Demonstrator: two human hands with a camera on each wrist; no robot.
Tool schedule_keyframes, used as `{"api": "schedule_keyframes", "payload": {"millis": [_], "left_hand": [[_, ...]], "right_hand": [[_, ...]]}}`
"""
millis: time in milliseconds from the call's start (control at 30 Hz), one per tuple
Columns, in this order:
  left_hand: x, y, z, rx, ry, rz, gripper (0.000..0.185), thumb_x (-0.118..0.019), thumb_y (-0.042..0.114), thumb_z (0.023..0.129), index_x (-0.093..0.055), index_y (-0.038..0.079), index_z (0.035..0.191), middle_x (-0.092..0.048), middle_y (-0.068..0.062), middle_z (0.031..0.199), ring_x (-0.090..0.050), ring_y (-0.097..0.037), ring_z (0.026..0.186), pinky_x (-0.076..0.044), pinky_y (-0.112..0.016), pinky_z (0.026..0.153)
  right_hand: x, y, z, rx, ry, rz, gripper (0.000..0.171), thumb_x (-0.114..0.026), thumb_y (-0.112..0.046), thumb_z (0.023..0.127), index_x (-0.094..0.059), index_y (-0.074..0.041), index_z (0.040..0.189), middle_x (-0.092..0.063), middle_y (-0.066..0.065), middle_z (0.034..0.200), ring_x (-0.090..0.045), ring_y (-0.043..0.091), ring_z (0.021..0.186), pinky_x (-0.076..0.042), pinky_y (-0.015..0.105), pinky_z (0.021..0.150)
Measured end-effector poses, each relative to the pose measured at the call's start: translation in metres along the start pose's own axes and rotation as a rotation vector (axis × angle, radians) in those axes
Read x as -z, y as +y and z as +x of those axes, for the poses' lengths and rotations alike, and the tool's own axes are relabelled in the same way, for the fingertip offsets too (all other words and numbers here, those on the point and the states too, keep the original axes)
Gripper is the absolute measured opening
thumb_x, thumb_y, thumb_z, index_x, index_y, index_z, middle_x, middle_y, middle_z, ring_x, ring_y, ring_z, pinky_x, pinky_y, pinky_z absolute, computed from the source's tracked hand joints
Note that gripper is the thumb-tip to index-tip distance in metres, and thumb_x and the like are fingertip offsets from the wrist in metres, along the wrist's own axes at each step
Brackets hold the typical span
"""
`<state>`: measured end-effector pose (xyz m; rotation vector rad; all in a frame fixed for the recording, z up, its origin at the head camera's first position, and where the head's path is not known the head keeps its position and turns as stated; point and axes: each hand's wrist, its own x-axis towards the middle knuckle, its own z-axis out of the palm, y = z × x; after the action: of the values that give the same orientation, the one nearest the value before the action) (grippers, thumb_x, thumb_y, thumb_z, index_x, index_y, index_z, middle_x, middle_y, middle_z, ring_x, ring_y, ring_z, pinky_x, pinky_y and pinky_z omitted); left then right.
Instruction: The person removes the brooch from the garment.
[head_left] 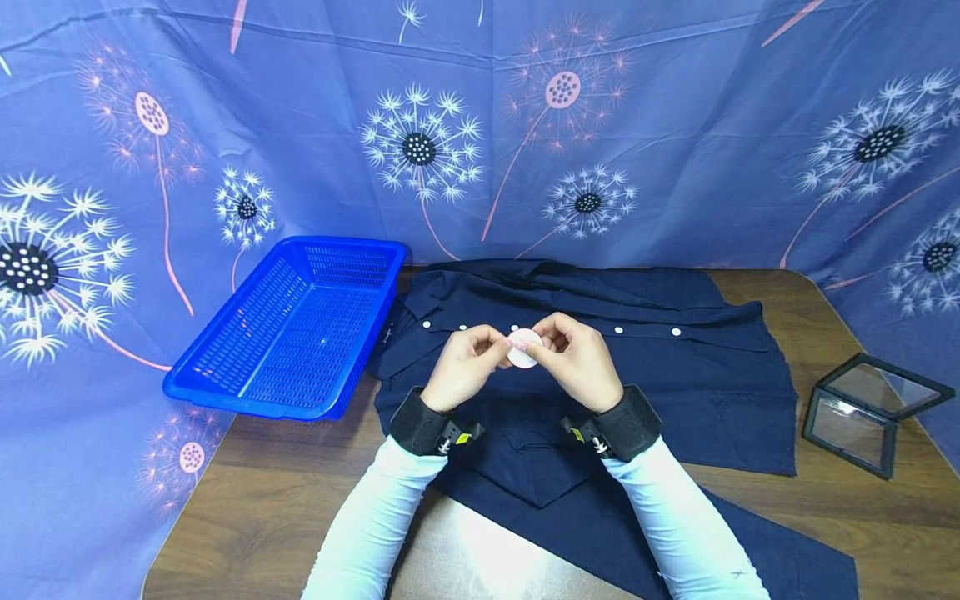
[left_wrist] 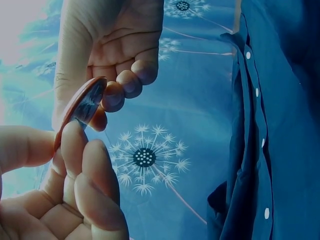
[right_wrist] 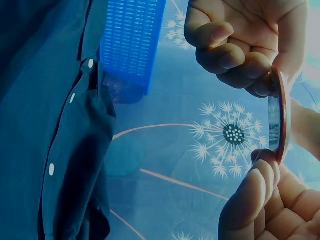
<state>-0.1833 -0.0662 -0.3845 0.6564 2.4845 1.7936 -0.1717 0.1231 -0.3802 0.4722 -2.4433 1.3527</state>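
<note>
Round white disc (head_left: 525, 348) is up between both hands, above the dark navy shirt (head_left: 712, 400). Left hand (head_left: 461, 371) pinches one edge, thumb against fingertips; right hand (head_left: 581, 362) pinches the opposite edge same way, so both sets of fingers are gripping the disc. Wrist views: disc seen near edge-on, reddish rim, one face shiny and reflective, other fingers curled in near it. Shirt lies spread on the desk (head_left: 247, 500) below the fingers and out to both sides, wrinkled; row of white buttons (head_left: 677, 332) runs across just beyond the fingers, extending left and right of them. Blue plastic basket (head_left: 307, 342), slotted sides, sits left of the left fingers, well apart, right end close by the shirt. Black-framed case (head_left: 858, 404), two clear panes, hinged open, stands well right of the right fingers, past the shirt edge. Blue dandelion-print cloth (head_left: 697, 125) hangs behind, beyond the fingers. Black straps (head_left: 633, 425) on both wrists, pale sleeves (head_left: 682, 517) on the near side of the fingers.
</note>
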Motion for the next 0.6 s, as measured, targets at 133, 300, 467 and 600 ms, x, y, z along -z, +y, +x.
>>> {"api": "schedule_keyframes", "payload": {"millis": [133, 300, 467, 600], "left_hand": [[0.0013, -0.0011, 0.0001, 0.008, 0.002, 0.008, 0.018, -0.058, 0.012, 0.096, -0.068, -0.001, 0.089, -0.069, -0.016, 0.080, -0.063, -0.010, 0.070, -0.052, -0.023, 0.066], [0.0022, -0.0021, 0.0002, 0.011, 0.003, 0.007, 0.019, -0.058, 0.013, 0.096, -0.068, -0.001, 0.088, -0.069, -0.015, 0.079, -0.063, -0.011, 0.070, -0.052, -0.023, 0.066], [0.0015, -0.0030, 0.0013, 0.021, 0.005, 0.001, 0.019, -0.058, 0.013, 0.096, -0.067, -0.001, 0.087, -0.068, -0.015, 0.078, -0.061, -0.009, 0.069, -0.050, -0.022, 0.064], [0.0015, -0.0025, 0.0014, 0.026, 0.001, -0.006, 0.020, -0.058, 0.013, 0.097, -0.067, -0.002, 0.087, -0.068, -0.017, 0.079, -0.061, -0.010, 0.068, -0.050, -0.023, 0.064]], "right_hand": [[-0.0001, -0.0002, 0.0009, -0.009, -0.010, 0.002, 0.017, -0.077, -0.022, 0.085, -0.068, -0.008, 0.090, -0.058, 0.003, 0.071, -0.050, 0.015, 0.063, -0.040, 0.022, 0.053], [0.0001, -0.0008, 0.0014, -0.017, -0.017, 0.005, 0.017, -0.077, -0.023, 0.085, -0.068, -0.009, 0.090, -0.058, 0.003, 0.071, -0.051, 0.015, 0.063, -0.040, 0.023, 0.053], [0.0005, -0.0009, 0.0012, -0.014, -0.019, 0.003, 0.017, -0.077, -0.022, 0.085, -0.069, -0.008, 0.091, -0.060, 0.003, 0.071, -0.051, 0.015, 0.062, -0.040, 0.023, 0.053], [0.0005, -0.0001, 0.0012, -0.009, -0.021, 0.005, 0.018, -0.077, -0.023, 0.085, -0.070, -0.008, 0.092, -0.063, 0.003, 0.073, -0.052, 0.014, 0.064, -0.042, 0.022, 0.054]]}}
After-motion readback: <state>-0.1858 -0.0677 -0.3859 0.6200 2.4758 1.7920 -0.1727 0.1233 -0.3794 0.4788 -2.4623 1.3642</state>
